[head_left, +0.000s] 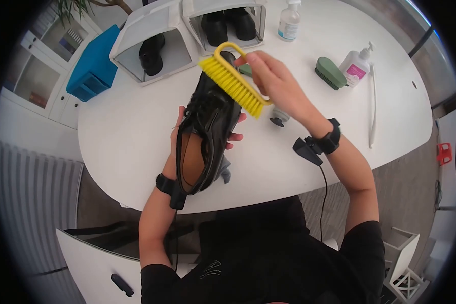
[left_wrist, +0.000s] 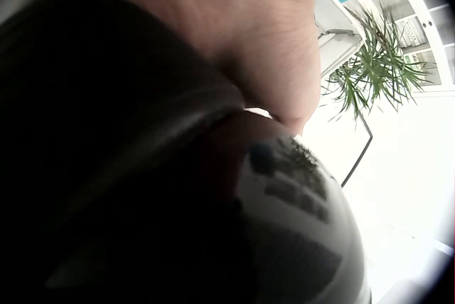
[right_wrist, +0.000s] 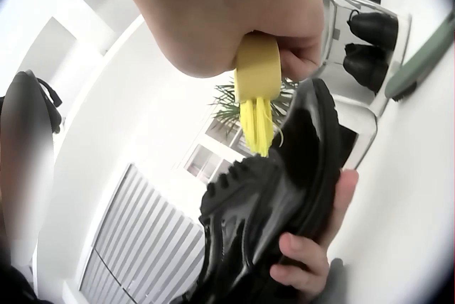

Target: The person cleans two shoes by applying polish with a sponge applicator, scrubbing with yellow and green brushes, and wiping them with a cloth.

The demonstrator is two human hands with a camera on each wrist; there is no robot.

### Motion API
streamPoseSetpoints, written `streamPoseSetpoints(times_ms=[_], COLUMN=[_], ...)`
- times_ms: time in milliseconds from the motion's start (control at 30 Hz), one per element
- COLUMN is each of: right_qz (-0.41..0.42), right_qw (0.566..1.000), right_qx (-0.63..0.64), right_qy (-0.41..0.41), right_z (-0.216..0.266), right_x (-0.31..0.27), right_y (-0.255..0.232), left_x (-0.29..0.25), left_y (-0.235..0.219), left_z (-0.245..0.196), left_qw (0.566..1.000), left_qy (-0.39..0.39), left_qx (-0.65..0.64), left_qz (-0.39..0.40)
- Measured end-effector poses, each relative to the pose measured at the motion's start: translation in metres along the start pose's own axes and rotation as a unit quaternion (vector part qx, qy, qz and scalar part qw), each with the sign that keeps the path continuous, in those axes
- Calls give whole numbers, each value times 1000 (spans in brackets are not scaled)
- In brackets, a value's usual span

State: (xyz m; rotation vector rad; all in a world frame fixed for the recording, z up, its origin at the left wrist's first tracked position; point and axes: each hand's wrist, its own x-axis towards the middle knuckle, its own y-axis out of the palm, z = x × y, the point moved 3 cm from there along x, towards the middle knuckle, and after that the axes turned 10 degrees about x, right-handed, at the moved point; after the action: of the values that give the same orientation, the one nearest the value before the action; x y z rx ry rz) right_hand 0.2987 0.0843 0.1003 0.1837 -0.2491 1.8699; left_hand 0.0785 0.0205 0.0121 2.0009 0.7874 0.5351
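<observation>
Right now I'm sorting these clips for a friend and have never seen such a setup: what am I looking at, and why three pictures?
There is no machine here: a person works with bare hands and wears three cameras. The big picture comes from a camera on the head, looking down. The other two come from small cameras strapped to the wrists, so each shows its own hand from very close.

The left hand holds a black shoe from underneath, above a white table. The right hand grips a yellow brush, with the bristles at the shoe's toe end.

On the table lie a green brush, a pump bottle, a spray bottle and two white boxes with more black shoes inside. A blue box stands beyond the table's edge.
</observation>
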Motion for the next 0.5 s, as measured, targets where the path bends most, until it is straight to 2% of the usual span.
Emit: streamPoseSetpoints(times_ms=[133,300,400,467,500], right_qz=[-17,-54,-90,-106,-102], right_qw=[999,997,994,990,989], right_qx=[8,-44,-55,-88,-104], right_qy=[26,19,-30,-23,22], right_z=[-12,-14,-26,-33,-38], right_x=[-4,3,13,23,30], right_y=[14,8,-6,-19,-28], left_x=[-3,3,5,2,1], left_y=[-5,-7,-3,-2,-1], left_z=[1,2,2,2,2], left_qw=[999,999,999,1000,1000], left_qy=[2,9,2,-3,-10], left_qx=[29,18,8,10,10], left_qz=[-46,26,32,19,8])
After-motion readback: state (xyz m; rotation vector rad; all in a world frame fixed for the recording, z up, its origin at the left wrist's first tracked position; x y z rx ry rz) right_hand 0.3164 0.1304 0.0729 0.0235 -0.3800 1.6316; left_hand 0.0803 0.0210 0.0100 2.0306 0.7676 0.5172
